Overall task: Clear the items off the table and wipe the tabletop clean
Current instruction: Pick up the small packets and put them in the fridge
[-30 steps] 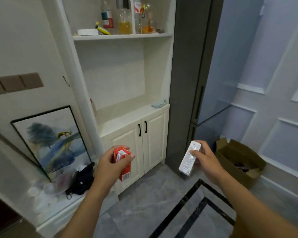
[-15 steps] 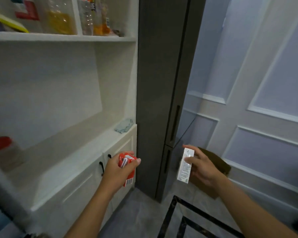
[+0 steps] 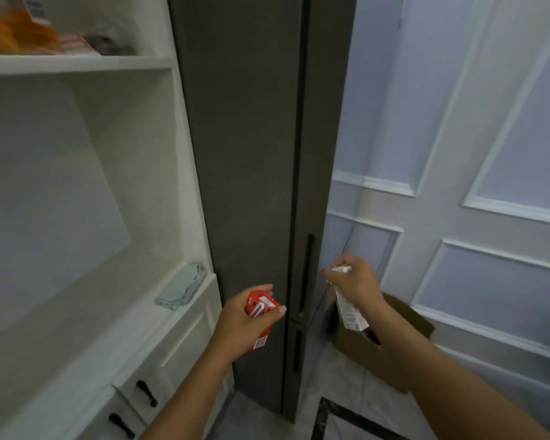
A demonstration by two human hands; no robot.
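My left hand (image 3: 240,325) grips a small red drink carton (image 3: 260,309) with a white straw on its top, held in front of the dark grey fridge (image 3: 251,173). My right hand (image 3: 358,282) holds a slim white carton (image 3: 348,309), tilted, just right of the fridge's long vertical door handle (image 3: 308,274). Its fingertips are close to the door's edge. The table is out of view.
A white cabinet with an open niche stands at left; a folded pale blue cloth (image 3: 180,285) lies on its counter (image 3: 115,338). Blurred bottles sit on the upper shelf (image 3: 77,63). An open cardboard box (image 3: 391,341) rests on the floor by the panelled wall (image 3: 489,217).
The view has moved closer to the fridge and turned right. Both hands have advanced with their cartons; the right hand has risen toward the fridge door's edge.
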